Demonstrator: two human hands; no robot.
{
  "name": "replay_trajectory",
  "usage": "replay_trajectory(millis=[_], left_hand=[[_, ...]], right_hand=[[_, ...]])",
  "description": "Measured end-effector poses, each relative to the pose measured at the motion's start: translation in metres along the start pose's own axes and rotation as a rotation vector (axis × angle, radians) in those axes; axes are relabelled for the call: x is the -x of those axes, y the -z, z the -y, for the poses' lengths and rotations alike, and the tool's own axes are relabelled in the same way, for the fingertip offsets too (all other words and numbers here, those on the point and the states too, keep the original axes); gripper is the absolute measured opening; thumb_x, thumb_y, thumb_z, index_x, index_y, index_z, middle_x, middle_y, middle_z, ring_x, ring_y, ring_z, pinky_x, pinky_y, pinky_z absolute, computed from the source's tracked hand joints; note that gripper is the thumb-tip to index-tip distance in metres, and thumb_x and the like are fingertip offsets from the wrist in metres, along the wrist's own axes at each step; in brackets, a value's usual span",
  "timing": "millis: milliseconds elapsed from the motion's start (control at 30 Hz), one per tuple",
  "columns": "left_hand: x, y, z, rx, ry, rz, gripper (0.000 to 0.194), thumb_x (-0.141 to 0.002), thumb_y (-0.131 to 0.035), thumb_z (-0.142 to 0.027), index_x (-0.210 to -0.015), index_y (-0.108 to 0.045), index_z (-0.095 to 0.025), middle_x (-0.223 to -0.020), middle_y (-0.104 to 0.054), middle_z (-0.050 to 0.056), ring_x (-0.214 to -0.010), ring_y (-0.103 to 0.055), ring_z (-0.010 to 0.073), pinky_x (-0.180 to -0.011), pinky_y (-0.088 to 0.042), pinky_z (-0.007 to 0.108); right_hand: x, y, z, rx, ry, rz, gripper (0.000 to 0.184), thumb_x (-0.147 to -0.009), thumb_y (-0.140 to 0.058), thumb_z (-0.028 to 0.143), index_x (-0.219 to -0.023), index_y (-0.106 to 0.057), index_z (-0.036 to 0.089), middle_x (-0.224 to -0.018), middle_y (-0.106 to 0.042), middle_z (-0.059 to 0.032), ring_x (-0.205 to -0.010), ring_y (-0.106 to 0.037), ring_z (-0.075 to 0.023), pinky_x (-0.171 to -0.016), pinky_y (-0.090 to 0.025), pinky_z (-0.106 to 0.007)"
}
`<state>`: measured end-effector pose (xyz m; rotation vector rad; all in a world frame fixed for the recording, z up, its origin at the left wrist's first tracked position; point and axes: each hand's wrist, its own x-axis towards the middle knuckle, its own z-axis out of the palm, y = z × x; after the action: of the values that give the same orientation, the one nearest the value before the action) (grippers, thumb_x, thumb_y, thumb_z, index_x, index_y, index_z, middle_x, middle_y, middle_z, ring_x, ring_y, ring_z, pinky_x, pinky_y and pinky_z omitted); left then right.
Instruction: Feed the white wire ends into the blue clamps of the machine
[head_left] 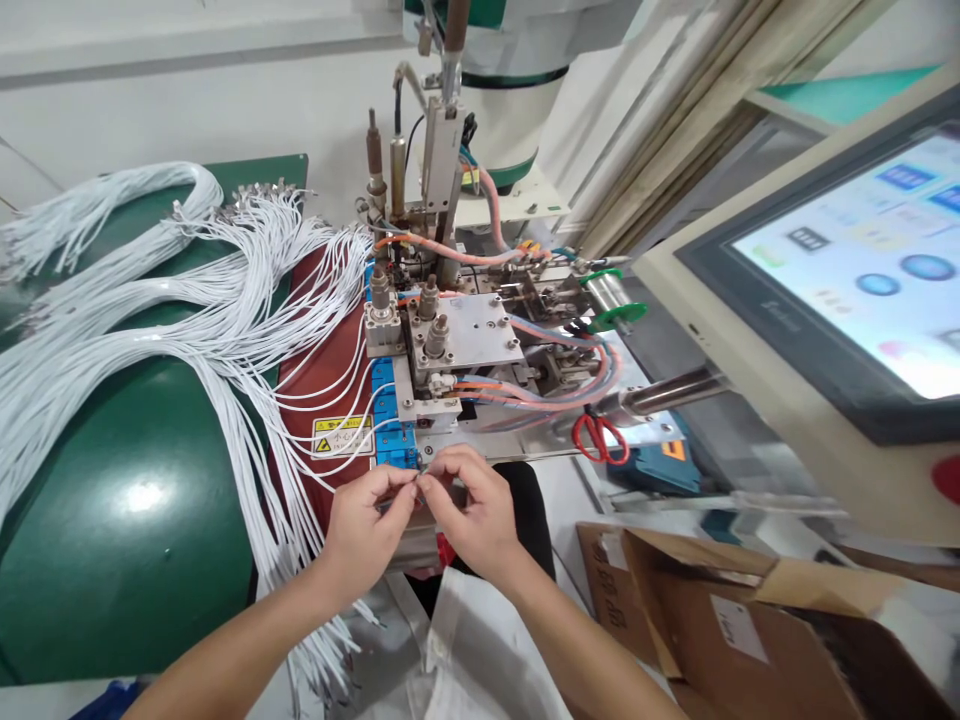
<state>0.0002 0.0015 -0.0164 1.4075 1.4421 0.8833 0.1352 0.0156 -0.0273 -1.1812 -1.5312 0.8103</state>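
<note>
My left hand (367, 530) and my right hand (476, 510) meet at the front corner of the machine, thumbs and forefingers pinched together. Between the fingertips is something tiny that I cannot make out. One of the white cables (300, 465) runs up to my left hand and is lost behind it. Just beyond the fingertips is a row of blue holder blocks (394, 440), where several cables end. The metal machine (472, 330), with its pneumatic tubes, stands behind these blocks.
Bundles of white cable (150, 340) spread over the green table (135, 510) at left. A warning label (341, 437) is on the red surface. Red-handled scissors (600, 438), a solder-like wire spool (615, 300), a touch screen (862, 250) and an open cardboard box (735, 620) are at right.
</note>
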Motion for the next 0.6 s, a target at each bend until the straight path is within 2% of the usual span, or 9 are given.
replay_trajectory(millis=[100, 200, 267, 333, 433, 467, 533, 600], left_hand=[[-0.002, 0.009, -0.003, -0.140, -0.068, 0.078, 0.016, -0.079, -0.050, -0.021, -0.079, -0.065, -0.017, -0.073, -0.067, 0.002, -0.065, -0.060, 0.0125, -0.062, -0.045, 0.021], [-0.005, 0.018, -0.009, -0.266, -0.124, 0.245, 0.017, -0.078, -0.048, -0.018, -0.075, -0.065, -0.019, -0.069, -0.065, 0.000, -0.061, -0.057, 0.0114, -0.059, -0.043, 0.020], [-0.006, 0.021, -0.012, -0.294, -0.118, 0.311, 0.017, -0.078, -0.048, -0.017, -0.072, -0.063, -0.020, -0.065, -0.063, -0.002, -0.059, -0.054, 0.0108, -0.057, -0.041, 0.020], [-0.006, 0.020, -0.012, -0.244, -0.072, 0.262, 0.014, -0.078, -0.048, -0.019, -0.073, -0.061, -0.019, -0.066, -0.062, -0.002, -0.059, -0.054, 0.0107, -0.057, -0.041, 0.019], [-0.005, 0.013, -0.007, -0.128, -0.003, 0.097, 0.012, -0.080, -0.048, -0.022, -0.077, -0.058, -0.017, -0.067, -0.061, -0.001, -0.060, -0.054, 0.0106, -0.058, -0.042, 0.019], [-0.004, 0.010, -0.006, -0.105, 0.012, 0.058, 0.012, -0.080, -0.049, -0.023, -0.078, -0.058, -0.016, -0.068, -0.061, -0.001, -0.060, -0.055, 0.0106, -0.058, -0.043, 0.019], [-0.002, 0.007, -0.003, -0.067, 0.034, 0.011, 0.012, -0.080, -0.050, -0.024, -0.079, -0.058, -0.016, -0.070, -0.063, 0.000, -0.063, -0.057, 0.0113, -0.061, -0.045, 0.020], [-0.001, 0.006, -0.003, -0.029, 0.048, 0.005, 0.011, -0.079, -0.051, -0.024, -0.081, -0.058, -0.016, -0.072, -0.065, 0.001, -0.066, -0.060, 0.0122, -0.064, -0.046, 0.021]], right_hand=[[-0.008, 0.013, 0.005, 0.038, -0.018, 0.160, 0.011, -0.075, -0.052, 0.013, -0.065, -0.053, 0.019, -0.064, -0.052, 0.0000, -0.058, -0.049, -0.0113, -0.054, -0.041, -0.023], [-0.015, 0.025, 0.009, 0.074, 0.016, 0.404, 0.011, -0.075, -0.050, 0.013, -0.068, -0.056, 0.019, -0.066, -0.053, -0.0005, -0.061, -0.049, -0.0122, -0.056, -0.040, -0.023], [-0.016, 0.026, 0.010, 0.072, 0.047, 0.473, 0.011, -0.075, -0.051, 0.013, -0.069, -0.058, 0.019, -0.067, -0.054, -0.0010, -0.063, -0.049, -0.0131, -0.057, -0.040, -0.024], [-0.014, 0.020, 0.009, 0.010, -0.004, 0.373, 0.012, -0.077, -0.051, 0.015, -0.067, -0.057, 0.019, -0.066, -0.054, -0.0011, -0.063, -0.050, -0.0133, -0.058, -0.040, -0.025], [-0.004, 0.000, 0.005, -0.206, -0.220, 0.088, 0.017, -0.078, -0.052, 0.019, -0.061, -0.055, 0.018, -0.062, -0.053, 0.0000, -0.059, -0.051, -0.0124, -0.057, -0.042, -0.025], [-0.001, -0.006, 0.004, -0.274, -0.276, 0.035, 0.017, -0.078, -0.052, 0.020, -0.061, -0.055, 0.018, -0.061, -0.053, 0.0004, -0.058, -0.051, -0.0121, -0.057, -0.042, -0.025], [0.005, -0.014, 0.001, -0.328, -0.313, -0.023, 0.017, -0.077, -0.053, 0.020, -0.061, -0.056, 0.018, -0.061, -0.053, 0.0006, -0.060, -0.051, -0.0122, -0.059, -0.043, -0.025], [0.008, -0.016, -0.002, -0.327, -0.307, -0.021, 0.016, -0.077, -0.054, 0.020, -0.062, -0.059, 0.018, -0.063, -0.055, -0.0003, -0.063, -0.053, -0.0129, -0.062, -0.043, -0.026]])
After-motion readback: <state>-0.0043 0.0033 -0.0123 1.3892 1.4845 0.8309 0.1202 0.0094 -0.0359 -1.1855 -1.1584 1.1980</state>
